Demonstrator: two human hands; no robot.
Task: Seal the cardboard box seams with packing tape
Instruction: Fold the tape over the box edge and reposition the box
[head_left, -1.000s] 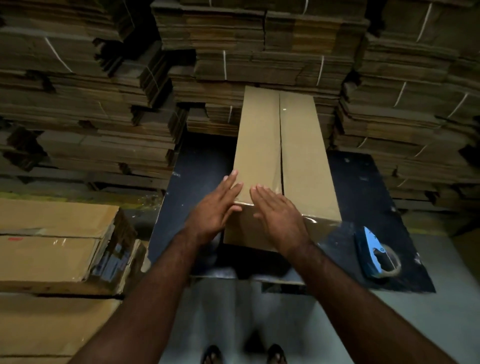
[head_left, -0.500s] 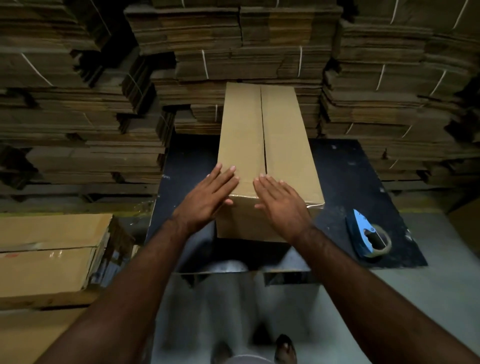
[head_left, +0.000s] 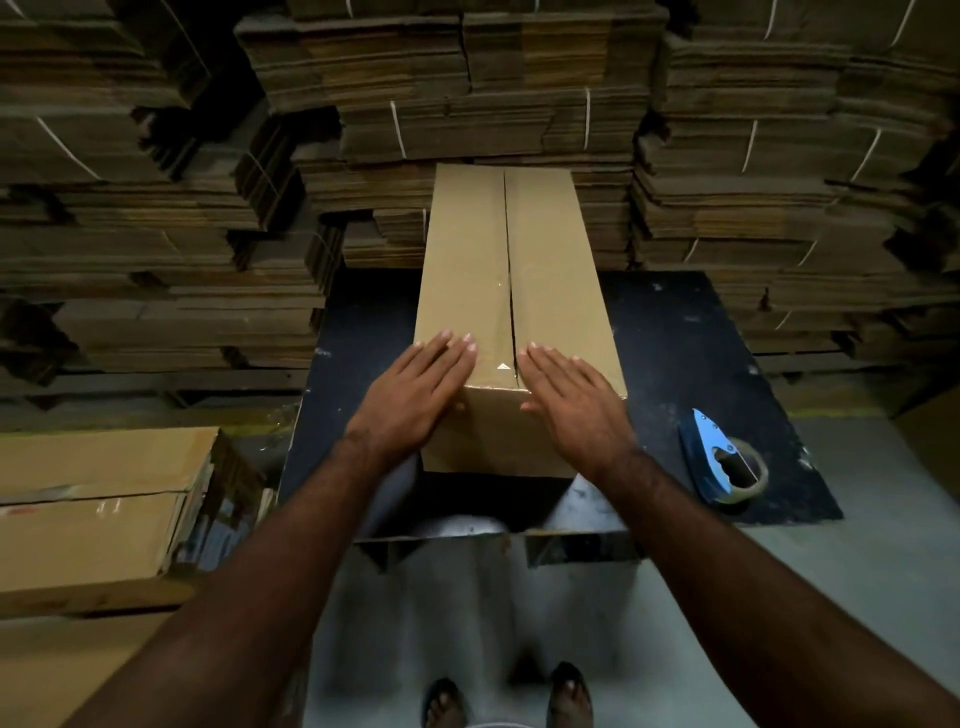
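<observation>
Bare dark table top (head_left: 675, 364) lies right of the cardboard box (head_left: 550, 270) — only the tape dispenser (head_left: 724, 460) sits there. Left strip is narrower. Behind, stacked flat cartons (head_left: 467, 104) wall off the far end — touching or nearly.

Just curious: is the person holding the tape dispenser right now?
No, the tape dispenser lies on the table while both flat hands press the box.

Dim rm; strapped cardboard stacks (head_left: 467, 78) behind, grey floor (head_left: 857, 597).
</observation>
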